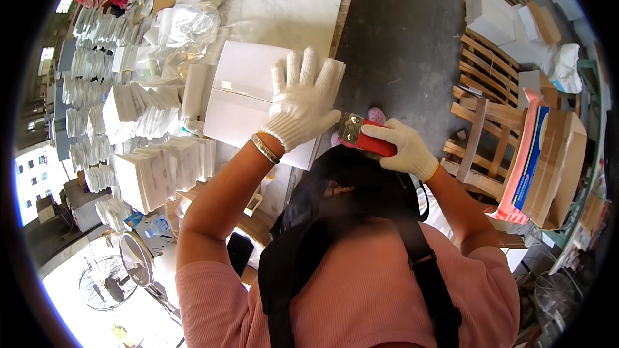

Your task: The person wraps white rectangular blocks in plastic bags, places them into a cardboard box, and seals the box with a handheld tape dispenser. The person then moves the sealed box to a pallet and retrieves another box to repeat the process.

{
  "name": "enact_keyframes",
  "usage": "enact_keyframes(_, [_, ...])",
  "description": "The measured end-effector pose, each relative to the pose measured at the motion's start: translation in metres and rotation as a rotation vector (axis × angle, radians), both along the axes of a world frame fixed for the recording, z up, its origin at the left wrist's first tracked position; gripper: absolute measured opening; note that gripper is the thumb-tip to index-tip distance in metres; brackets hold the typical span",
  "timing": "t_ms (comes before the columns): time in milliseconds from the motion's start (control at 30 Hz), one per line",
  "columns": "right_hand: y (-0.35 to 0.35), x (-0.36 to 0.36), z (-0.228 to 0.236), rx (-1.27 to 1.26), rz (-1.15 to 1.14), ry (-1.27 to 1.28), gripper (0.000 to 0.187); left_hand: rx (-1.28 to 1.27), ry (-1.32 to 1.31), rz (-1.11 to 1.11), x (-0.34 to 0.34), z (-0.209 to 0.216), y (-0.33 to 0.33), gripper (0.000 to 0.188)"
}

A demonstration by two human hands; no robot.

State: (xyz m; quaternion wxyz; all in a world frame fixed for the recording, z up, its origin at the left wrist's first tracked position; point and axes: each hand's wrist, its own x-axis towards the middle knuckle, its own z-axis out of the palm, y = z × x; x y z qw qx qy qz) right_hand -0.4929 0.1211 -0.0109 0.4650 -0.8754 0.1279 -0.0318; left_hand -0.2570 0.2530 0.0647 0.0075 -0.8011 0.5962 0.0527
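Note:
A flat white cardboard box (pixel 242 113) lies on the table, with a seam across its upper face and a small pale yellowish patch beside that seam. My left hand (pixel 298 106), in a white knit glove, rests flat on the box's right part with its fingers spread. Just off the box's right edge, my gloved right hand (pixel 407 148) is closed around a red hand tool (pixel 379 144) with a shiny metal head. That metal head points left, close to my left thumb. The exact kind of tool cannot be made out.
Rows of stacked white cartons (pixel 138 174) and clear plastic wrapping (pixel 190 26) crowd the left side. The pale tabletop (pixel 284 0) stretches away beyond the box. On the right are wooden pallets (pixel 480 116) and an opened brown carton (pixel 554 161). A standing fan (pixel 108 282) is at lower left.

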Motion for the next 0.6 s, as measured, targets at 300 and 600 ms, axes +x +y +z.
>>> enact_keyframes(300, [0.01, 0.001, -0.022, -0.029, -0.113, -0.019, 0.068, 0.094, -0.01, 0.046, -0.005, 0.002, -0.007, 0.091])
enact_keyframes(600, [0.02, 0.003, 0.004, -0.251, -0.11, 0.064, 0.073, 0.044, -0.041, 0.08, -0.018, -0.013, -0.004, 0.091])
